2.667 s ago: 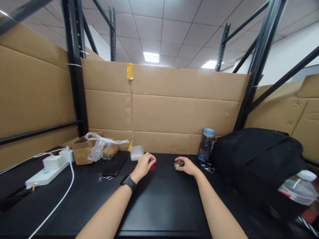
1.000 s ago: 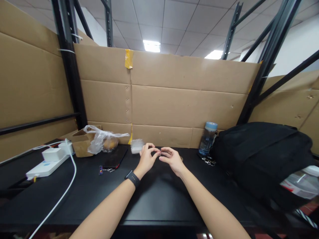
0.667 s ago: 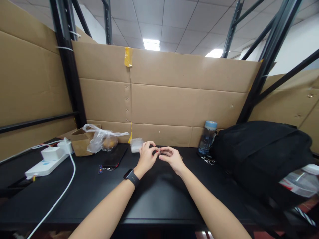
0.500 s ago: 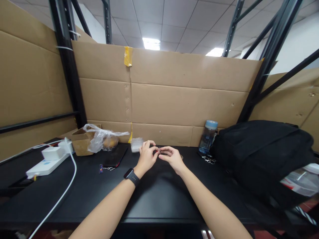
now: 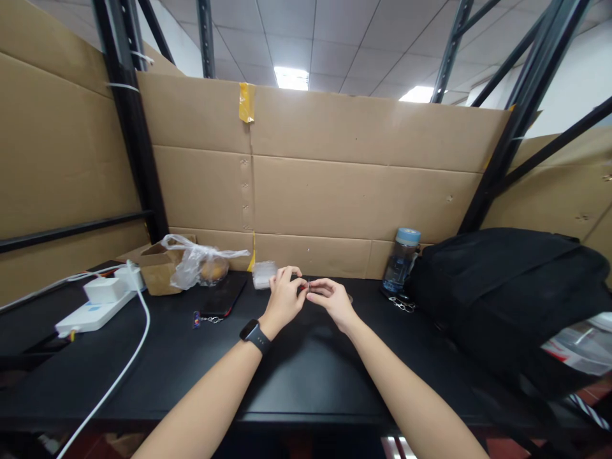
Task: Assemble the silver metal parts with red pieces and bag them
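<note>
Above the black table, my left hand (image 5: 285, 296) and my right hand (image 5: 333, 303) meet at the fingertips. Between them they pinch a small thin object (image 5: 308, 286), seen nearly edge-on; its kind is too small to tell. Both hands have their fingers bent and closed at the tips. Just behind my left hand lies a clear, whitish plastic case or packet (image 5: 262, 275). A small round edge (image 5: 350, 298) shows past my right hand, mostly hidden by it. A dark watch (image 5: 255, 335) is on my left wrist.
On the left stand a white power strip (image 5: 90, 315) with a cable, a small cardboard box (image 5: 160, 274), a plastic bag (image 5: 201, 264) and a black flat case (image 5: 224, 296) with a keychain. To the right are a water bottle (image 5: 400, 261), keys (image 5: 401, 305) and a black backpack (image 5: 502, 299). Cardboard panels (image 5: 315, 197) close the back.
The view has tilted and shifted slightly. Both hands keep nearly the same pose, with the small object still between the fingertips.
</note>
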A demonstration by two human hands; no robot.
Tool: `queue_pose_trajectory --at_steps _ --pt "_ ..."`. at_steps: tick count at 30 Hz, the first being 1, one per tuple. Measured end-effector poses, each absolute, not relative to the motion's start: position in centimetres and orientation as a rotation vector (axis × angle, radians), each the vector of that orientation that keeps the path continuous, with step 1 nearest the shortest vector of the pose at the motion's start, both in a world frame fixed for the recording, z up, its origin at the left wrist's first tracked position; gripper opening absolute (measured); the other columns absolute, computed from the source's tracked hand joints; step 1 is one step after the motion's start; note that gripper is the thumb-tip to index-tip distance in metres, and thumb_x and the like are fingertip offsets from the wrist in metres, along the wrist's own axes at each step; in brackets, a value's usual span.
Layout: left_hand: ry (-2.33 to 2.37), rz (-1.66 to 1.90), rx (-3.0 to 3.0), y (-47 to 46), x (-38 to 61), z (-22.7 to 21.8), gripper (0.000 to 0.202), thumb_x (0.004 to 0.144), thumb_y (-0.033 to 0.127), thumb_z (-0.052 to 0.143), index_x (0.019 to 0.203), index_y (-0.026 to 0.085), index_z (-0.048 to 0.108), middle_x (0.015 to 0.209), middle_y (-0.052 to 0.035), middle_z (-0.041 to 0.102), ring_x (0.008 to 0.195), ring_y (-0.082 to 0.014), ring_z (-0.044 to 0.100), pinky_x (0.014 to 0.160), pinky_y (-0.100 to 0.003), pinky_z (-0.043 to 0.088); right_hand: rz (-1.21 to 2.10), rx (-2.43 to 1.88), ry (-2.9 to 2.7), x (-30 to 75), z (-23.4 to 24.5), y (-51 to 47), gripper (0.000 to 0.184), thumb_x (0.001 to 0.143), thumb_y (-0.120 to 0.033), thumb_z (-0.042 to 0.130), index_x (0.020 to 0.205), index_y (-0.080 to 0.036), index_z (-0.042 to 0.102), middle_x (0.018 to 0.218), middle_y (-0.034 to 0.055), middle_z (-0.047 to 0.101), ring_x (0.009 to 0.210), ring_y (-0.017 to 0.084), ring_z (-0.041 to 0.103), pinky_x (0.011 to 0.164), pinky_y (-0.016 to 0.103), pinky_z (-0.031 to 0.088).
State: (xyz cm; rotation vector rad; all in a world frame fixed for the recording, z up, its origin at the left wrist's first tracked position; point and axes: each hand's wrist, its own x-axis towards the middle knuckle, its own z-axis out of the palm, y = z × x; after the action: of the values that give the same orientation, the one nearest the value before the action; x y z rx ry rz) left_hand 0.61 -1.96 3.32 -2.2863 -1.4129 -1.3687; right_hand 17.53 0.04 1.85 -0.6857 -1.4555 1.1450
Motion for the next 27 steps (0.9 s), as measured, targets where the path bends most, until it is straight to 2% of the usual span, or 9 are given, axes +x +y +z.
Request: queue_pose_trajectory --at_steps 6,11,16,20,23,27 --pt "-1.44 -1.451 -2.301 -1.5 0.4 3.1 0.006 0.085 0.022 0.067 0.084 0.024 0.073 0.112 -0.0062 0.056 0.113 -0.0271 0.046 0.094 -0.044 0.036 1.193 -0.697 -1.451 17.8 1.8 0.1 0.039 0.062 -0.034 0.089 0.094 -0.018 0.072 0.102 0.0078 0.074 0.101 0.025 0.07 0.096 0.041 0.053" --pt "-1.438 -1.453 -2.294 -1.6 0.4 3.2 0.007 0.086 0.024 0.068 0.084 0.026 0.074 0.113 -0.0054 0.056 0.113 -0.0266 0.047 0.095 -0.045 0.035 1.188 -0.813 -1.514 18.4 2.3 0.2 0.038 0.076 -0.048 0.076 0.098 -0.017 0.075 0.101 0.0093 0.073 0.092 0.022 0.067 0.078 0.034 0.054" --pt "-1.381 -1.498 -2.324 -1.4 0.5 2.8 0.006 0.085 0.023 0.068 0.084 0.025 0.074 0.109 -0.0056 0.056 0.11 -0.0258 0.049 0.094 -0.042 0.037 1.08 -0.838 -1.607 18.6 2.7 0.1 0.033 0.072 -0.047 0.078 0.084 -0.018 0.072 0.103 0.0069 0.069 0.083 0.018 0.062 0.07 0.03 0.05" --pt "-1.302 -1.519 -2.442 -1.1 0.4 2.8 0.006 0.086 0.025 0.067 0.084 0.023 0.072 0.103 -0.0051 0.058 0.105 -0.0235 0.052 0.093 -0.039 0.04 0.96 -0.845 -1.716 19.0 2.8 0.4 0.029 0.078 -0.046 0.072 0.078 -0.018 0.071 0.108 0.0075 0.065 0.091 0.02 0.061 0.073 0.03 0.05" --pt "-1.316 -1.598 -2.495 -1.1 0.3 3.2 0.009 0.09 0.024 0.06 0.091 0.023 0.069 0.102 -0.0048 0.06 0.103 -0.0221 0.054 0.093 -0.038 0.042 0.837 -0.86 -1.812 19.5 2.9 0.7 0.026 0.082 -0.044 0.068 0.078 -0.018 0.07 0.111 0.0081 0.061 0.101 0.021 0.059 0.08 0.031 0.05" --pt "-1.377 -1.603 -2.595 -1.2 0.3 3.1 0.018 0.096 0.028 0.05 0.104 0.025 0.066 0.107 -0.0035 0.063 0.106 -0.021 0.056 0.095 -0.037 0.042 0.746 -0.909 -1.918 20.0 2.8 0.9 0.023 0.085 -0.041 0.065 0.08 -0.019 0.068 0.116 0.0074 0.056 0.095 0.018 0.06 0.079 0.031 0.051"
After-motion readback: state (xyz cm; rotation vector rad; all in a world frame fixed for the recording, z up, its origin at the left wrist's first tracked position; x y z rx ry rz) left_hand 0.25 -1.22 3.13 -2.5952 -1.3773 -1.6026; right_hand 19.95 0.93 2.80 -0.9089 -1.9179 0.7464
